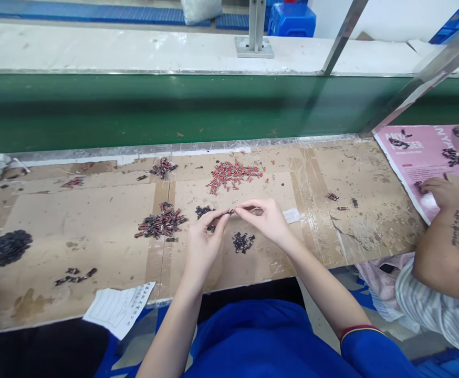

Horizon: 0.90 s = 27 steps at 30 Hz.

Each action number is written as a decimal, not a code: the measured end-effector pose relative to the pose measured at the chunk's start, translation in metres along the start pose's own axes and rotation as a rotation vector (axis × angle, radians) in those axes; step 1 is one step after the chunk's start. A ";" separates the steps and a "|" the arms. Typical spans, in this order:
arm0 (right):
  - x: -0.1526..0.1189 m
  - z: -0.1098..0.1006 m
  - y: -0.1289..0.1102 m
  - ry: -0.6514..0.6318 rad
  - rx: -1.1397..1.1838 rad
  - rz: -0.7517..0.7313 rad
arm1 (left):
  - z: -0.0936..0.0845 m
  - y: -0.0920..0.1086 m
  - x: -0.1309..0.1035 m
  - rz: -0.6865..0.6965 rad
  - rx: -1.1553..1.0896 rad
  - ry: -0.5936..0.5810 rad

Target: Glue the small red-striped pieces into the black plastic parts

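Above the cardboard-covered bench [127,210], my left hand [208,231] pinches one end of a small red and black piece [232,211]. The fingertips of my right hand [264,218] close on the other end, so the two hands almost meet. Behind them lies a spread of small red parts [233,174]. A pile of red and black pieces [162,223] is left of my left hand. Small black parts [242,242] sit between my forearms, and more black parts [204,211] are partly hidden behind my left fingers.
A black heap [11,248] and a paper sheet [120,308] are at left. A green belt [154,110] runs behind the bench. On the right, another person's hand [444,191] works over a pink sheet [410,168]. Slanted metal posts [343,39] rise at upper right.
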State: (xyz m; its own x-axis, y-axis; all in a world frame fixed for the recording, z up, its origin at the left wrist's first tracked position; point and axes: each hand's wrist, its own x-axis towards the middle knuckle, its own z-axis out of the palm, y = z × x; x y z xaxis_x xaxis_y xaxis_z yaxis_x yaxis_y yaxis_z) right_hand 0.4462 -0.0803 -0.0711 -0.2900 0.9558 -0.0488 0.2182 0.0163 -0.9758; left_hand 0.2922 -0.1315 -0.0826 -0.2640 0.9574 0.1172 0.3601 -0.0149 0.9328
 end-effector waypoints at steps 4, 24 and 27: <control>-0.003 0.000 0.001 0.002 -0.047 -0.004 | 0.000 0.004 -0.001 0.011 -0.012 -0.026; -0.023 -0.007 -0.009 0.049 -0.150 -0.146 | 0.013 0.010 -0.005 -0.185 -0.332 -0.146; -0.025 -0.010 -0.007 0.056 -0.149 -0.172 | 0.015 0.010 -0.006 -0.182 -0.334 -0.148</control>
State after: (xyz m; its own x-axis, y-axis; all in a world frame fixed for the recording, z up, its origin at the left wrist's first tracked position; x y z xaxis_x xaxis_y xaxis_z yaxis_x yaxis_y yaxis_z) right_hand 0.4607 -0.1013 -0.0611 -0.2835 0.9499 0.1317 0.3063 0.2199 -0.9262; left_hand 0.3104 -0.1327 -0.0795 -0.1558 0.9839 -0.0877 0.0022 0.0891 0.9960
